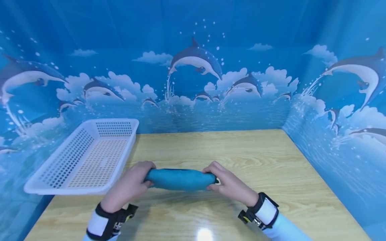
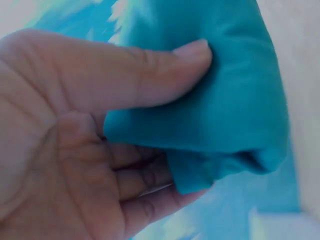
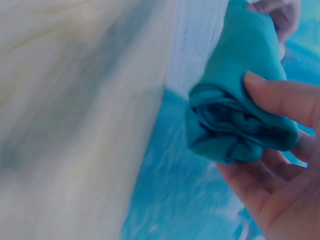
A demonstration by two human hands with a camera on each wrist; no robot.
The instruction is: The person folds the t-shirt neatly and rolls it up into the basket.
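A teal cloth (image 1: pixel 181 179), rolled into a thick bundle, spans the space between both hands over the table. My left hand (image 1: pixel 135 180) grips its left end; in the left wrist view the thumb (image 2: pixel 165 75) presses on the folded fabric and the fingers lie behind it. At the other end my right hand (image 1: pixel 224 180) pinches the roll between thumb and fingers. The right wrist view shows the coiled layers at the end of the cloth roll (image 3: pixel 235 120), with the left hand (image 3: pixel 280 15) at the far end.
A white perforated plastic basket (image 1: pixel 120 160) stands at the left, close to my left forearm. The wood-grain table (image 1: pixel 241 150) is bordered at the back and sides by a blue dolphin-print curtain (image 1: pixel 126 40).
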